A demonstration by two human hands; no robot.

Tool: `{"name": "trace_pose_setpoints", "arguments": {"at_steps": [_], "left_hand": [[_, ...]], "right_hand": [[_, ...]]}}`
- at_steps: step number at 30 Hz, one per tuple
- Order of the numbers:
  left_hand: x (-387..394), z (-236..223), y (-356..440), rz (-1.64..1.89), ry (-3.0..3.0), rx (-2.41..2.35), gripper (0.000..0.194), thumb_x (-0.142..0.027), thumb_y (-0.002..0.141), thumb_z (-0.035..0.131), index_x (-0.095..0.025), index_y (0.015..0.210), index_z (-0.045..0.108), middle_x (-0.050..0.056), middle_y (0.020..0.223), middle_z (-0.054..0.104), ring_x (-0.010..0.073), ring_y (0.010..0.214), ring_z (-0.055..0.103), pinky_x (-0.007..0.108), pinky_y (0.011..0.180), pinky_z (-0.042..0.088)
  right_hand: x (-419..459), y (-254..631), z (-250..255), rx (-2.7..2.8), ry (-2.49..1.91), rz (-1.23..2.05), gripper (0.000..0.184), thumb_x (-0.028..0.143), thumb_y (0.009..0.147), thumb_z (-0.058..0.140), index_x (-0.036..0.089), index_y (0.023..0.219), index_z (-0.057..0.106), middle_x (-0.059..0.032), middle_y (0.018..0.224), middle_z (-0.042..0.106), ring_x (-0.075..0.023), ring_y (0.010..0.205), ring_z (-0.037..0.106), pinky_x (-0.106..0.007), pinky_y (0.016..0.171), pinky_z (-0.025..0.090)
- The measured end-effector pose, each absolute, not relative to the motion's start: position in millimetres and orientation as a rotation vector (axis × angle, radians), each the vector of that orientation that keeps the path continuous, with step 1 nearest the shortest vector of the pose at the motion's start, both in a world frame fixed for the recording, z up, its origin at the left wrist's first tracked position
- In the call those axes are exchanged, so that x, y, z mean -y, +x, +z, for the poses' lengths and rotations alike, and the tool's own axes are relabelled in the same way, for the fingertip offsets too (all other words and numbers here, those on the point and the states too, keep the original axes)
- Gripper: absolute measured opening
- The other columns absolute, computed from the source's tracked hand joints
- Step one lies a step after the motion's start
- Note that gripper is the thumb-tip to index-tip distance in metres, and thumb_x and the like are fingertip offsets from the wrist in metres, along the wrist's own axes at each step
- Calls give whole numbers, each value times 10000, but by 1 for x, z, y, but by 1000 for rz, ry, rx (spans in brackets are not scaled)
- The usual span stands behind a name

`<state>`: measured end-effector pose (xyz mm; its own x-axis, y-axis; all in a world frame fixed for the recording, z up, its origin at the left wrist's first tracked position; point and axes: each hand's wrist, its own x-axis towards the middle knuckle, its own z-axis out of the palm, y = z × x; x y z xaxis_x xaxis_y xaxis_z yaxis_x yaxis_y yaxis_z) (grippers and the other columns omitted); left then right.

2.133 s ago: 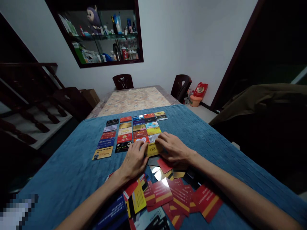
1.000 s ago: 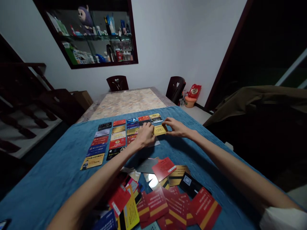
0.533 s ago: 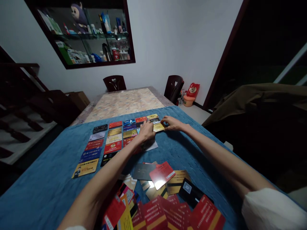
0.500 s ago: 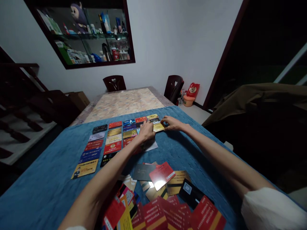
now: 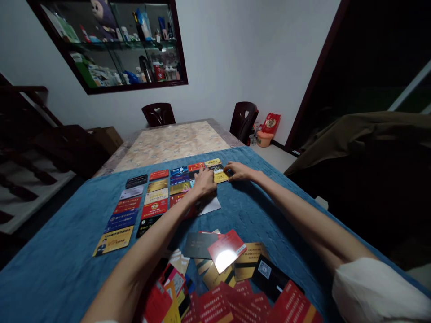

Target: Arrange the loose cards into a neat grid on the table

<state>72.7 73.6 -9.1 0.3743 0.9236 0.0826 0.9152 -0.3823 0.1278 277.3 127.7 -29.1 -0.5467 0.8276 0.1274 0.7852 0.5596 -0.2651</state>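
Observation:
A small gold card (image 5: 220, 176) lies at the near end of the rightmost column of cards, below a dark card (image 5: 216, 168) and a yellow card (image 5: 213, 161). My left hand (image 5: 204, 183) has its bent fingertips at the gold card's left edge. At the right edge, my right hand (image 5: 239, 171) holds the same card with thumb and fingers drawn together. Under and beside my left wrist, several cards are partly hidden, among them a white card (image 5: 211, 206). Further left, more cards lie in overlapping columns, including a gold one with a printed figure (image 5: 114, 241).
Close to me is a loose pile of cards, with a shiny red card (image 5: 226, 250), a grey card (image 5: 202, 245) and a black card (image 5: 274, 276). A blue cloth (image 5: 67, 233) covers the near table. Dark chairs (image 5: 243, 121) stand at the far end.
The view has tilted and shifted slightly, so the cards appear a little lower and further left. Both hands stay at the gold card, with hardly any movement.

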Motion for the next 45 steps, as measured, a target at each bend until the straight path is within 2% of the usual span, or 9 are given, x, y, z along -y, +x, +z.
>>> {"name": "trace_pose_setpoints", "arguments": {"at_steps": [10,17,38,45], "left_hand": [[-75,-11,74,214,2543,-1701,278,-237,832,554,-164,1068,680,157,1242,633,369,1245,472,513,965,453],[-74,-12,73,219,2550,-1713,263,-262,856,546,-180,1054,697,157,1240,631,367,1242,470,526,965,441],[-71,-13,71,233,2630,-1691,276,-305,890,542,-166,1077,690,168,1287,593,362,1259,436,528,976,396],[-53,-4,70,240,2688,-1665,289,-267,894,530,-174,1130,667,161,1296,583,349,1294,396,513,996,365]], "right_hand": [[-129,281,-35,2529,-1371,258,429,293,691,765,170,1101,732,-67,1047,678,-216,909,618,-254,780,452],[-128,280,-40,2512,-1372,231,354,335,751,720,186,1072,739,-52,1021,685,-205,903,614,-242,776,445],[-116,273,-41,2506,-1463,135,327,314,837,652,164,1120,720,-108,1103,664,-225,965,628,-270,844,451],[-99,271,-36,2462,-1496,64,393,295,863,638,177,1237,667,-136,1204,627,-256,1062,605,-307,877,464]]}}
